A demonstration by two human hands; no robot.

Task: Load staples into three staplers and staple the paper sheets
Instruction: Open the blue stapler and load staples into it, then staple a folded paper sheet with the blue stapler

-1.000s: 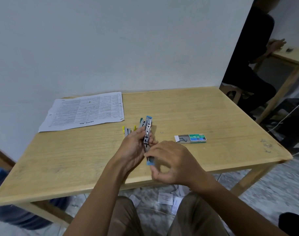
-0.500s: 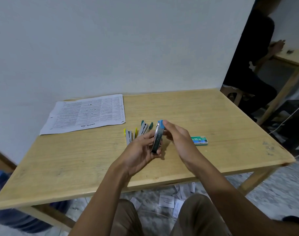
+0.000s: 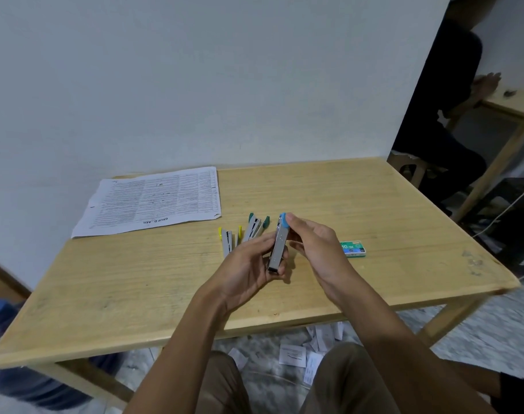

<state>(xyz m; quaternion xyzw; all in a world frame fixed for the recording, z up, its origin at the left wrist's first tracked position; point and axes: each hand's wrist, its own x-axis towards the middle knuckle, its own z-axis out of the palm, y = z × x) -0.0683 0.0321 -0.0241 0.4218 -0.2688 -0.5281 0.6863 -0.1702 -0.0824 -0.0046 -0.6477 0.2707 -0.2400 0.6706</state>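
A small metal stapler with blue ends [image 3: 278, 245] is held above the middle of the wooden table [image 3: 135, 294]. My left hand [image 3: 248, 265] grips its lower half from the left. My right hand [image 3: 314, 243] pinches its blue top end from the right. A yellow-ended stapler [image 3: 227, 242] and a green-ended stapler [image 3: 254, 227] lie open on the table just behind my left hand. A green staple box [image 3: 352, 248] lies to the right, partly hidden by my right hand. Printed paper sheets [image 3: 153, 200] lie at the back left.
A white wall stands right behind the table. Another person [image 3: 445, 115] sits at a second wooden table [image 3: 514, 106] at the far right. Paper scraps [image 3: 293, 354] litter the floor under the table. A blue water jug [image 3: 3, 312] stands at the lower left.
The stapler was lying open under both hands one second ago; it is folded together and raised upright now. My right hand moved from its near end up to the blue top end.
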